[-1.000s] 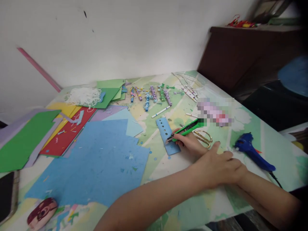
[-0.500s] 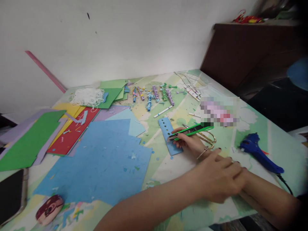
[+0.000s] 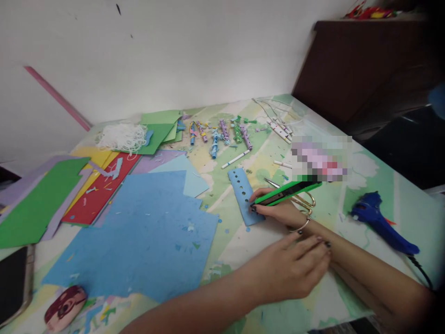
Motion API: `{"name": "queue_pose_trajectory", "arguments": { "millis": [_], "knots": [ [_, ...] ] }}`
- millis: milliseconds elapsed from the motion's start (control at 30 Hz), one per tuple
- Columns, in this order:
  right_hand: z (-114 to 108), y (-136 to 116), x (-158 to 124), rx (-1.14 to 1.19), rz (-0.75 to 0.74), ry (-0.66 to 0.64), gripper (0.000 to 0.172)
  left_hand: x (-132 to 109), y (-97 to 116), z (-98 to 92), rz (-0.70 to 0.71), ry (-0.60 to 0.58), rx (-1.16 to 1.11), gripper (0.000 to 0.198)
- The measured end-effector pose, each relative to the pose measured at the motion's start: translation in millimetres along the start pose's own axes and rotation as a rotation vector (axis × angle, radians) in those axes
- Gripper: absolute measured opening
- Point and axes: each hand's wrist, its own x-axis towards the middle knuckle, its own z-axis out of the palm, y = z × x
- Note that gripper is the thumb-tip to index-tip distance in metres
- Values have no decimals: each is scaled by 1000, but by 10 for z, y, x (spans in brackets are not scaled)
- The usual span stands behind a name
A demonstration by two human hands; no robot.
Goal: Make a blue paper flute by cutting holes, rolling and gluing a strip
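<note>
- Shifted since the earlier frame: bright-green plastic utility knife [image 3: 287, 190], rightward; left hand [image 3: 301, 266], leftward beside right forearm [image 3: 361, 253].
- Flat, blue, foam-like strip [image 3: 242, 192], punched with a row of holes, lies right of large blue sheet [image 3: 139, 227]; unbraced by the left hand, it could skid if pressed.
- Right hand [image 3: 278, 208] pinches the knife at the strip; a slip could nick skin.
- Left hand: loosely extended, gripping nothing visible.
- Blurred pink object [image 3: 314, 155]: cannot tell whether it's a container.

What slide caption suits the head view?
Right hand holding a green utility knife at a perforated blue strip.
</note>
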Motion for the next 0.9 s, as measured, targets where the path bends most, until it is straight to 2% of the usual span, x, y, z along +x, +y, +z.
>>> {"name": "queue_pose_trajectory", "arguments": {
  "millis": [133,233,333,500,767,900],
  "knots": [
    [-109,9,7,-11,38,-90,17,-453,-82,20,-86,-10,34,34],
    [-167,13,24,-2,12,-201,15,-671,-152,108,-324,-42,71,40],
    [-202,1,51,-1,-31,-264,14,-723,-213,161,-489,-134,5,52],
    [-233,-10,93,-49,-24,-294,17,-724,-271,159,-522,-160,-94,59],
    [-249,33,139,-149,16,-355,16,-749,-306,158,-528,-155,-159,59],
    [-263,38,142,-235,-13,-359,17,-740,-317,150,-533,-172,-178,58]
  ]
}}
